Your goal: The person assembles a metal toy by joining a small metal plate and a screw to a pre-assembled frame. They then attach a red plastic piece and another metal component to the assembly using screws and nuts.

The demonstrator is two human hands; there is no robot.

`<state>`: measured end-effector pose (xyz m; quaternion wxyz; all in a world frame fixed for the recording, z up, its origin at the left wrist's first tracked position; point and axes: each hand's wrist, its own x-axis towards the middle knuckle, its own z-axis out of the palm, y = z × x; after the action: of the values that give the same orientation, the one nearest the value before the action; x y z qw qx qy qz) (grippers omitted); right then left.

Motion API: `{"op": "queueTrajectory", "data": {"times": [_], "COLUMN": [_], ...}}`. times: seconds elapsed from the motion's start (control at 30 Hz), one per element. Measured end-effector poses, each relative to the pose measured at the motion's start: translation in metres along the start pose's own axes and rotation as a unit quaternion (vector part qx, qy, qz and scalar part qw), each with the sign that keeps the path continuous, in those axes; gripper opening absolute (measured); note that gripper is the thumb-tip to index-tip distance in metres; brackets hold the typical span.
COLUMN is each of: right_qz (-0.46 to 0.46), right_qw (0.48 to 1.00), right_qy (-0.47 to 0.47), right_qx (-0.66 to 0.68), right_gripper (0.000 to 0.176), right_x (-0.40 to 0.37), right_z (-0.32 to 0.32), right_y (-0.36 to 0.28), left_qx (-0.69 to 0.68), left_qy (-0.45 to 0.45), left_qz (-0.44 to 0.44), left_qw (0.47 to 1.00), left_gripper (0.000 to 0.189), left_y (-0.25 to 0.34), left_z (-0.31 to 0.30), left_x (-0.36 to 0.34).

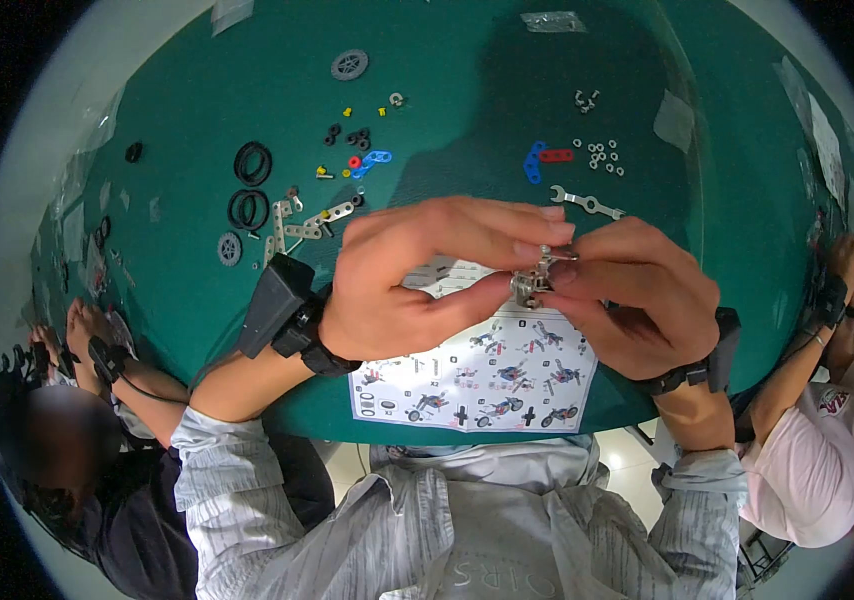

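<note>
Between my hands is a small metal assembly (pixel 527 288) of silvery brackets and screws, held above the instruction sheet (pixel 477 385). My left hand (pixel 427 270) pinches it from the left with thumb and fingers. From the right, my right hand (pixel 637 290) grips the same piece, its fingers closed around it; part of the assembly is hidden by the fingertips. The sheet below has printed pictures of a motorcycle model in steps. A small metal wrench (pixel 589 203) lies just beyond my right hand. Perforated metal strips (pixel 282 225) lie beyond my left wrist.
Black rubber tyres (pixel 250 210) and grey wheels (pixel 350 65) lie at the left on the green table (pixel 457 120). Blue (pixel 534 162) and red (pixel 556 156) strips and several nuts (pixel 602 157) lie at the right. People sit on both sides.
</note>
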<state>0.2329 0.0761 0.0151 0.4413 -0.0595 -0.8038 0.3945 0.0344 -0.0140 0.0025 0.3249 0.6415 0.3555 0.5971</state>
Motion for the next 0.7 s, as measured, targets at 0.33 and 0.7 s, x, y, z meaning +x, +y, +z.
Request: {"op": "queueTrajectory", "data": {"times": [0.33, 0.7], "right_qz": [0.022, 0.071], "right_qw": [1.0, 0.996], "right_qy": [0.001, -0.044], "right_qx": [0.003, 0.019], "right_gripper": [0.026, 0.023], "right_x": [0.0034, 0.0064], "right_z": [0.0004, -0.0042], "right_y": [-0.0025, -0.0048], "left_qx": [-0.029, -0.009], "left_qy": [-0.007, -0.013], "left_qz": [-0.005, 0.008], "left_qw": [1.0, 1.0], "left_gripper": [0.028, 0.03], "left_y": [-0.0015, -0.0033], "left_z": [0.0005, -0.0022], "left_x": [-0.0008, -0.0012]}}
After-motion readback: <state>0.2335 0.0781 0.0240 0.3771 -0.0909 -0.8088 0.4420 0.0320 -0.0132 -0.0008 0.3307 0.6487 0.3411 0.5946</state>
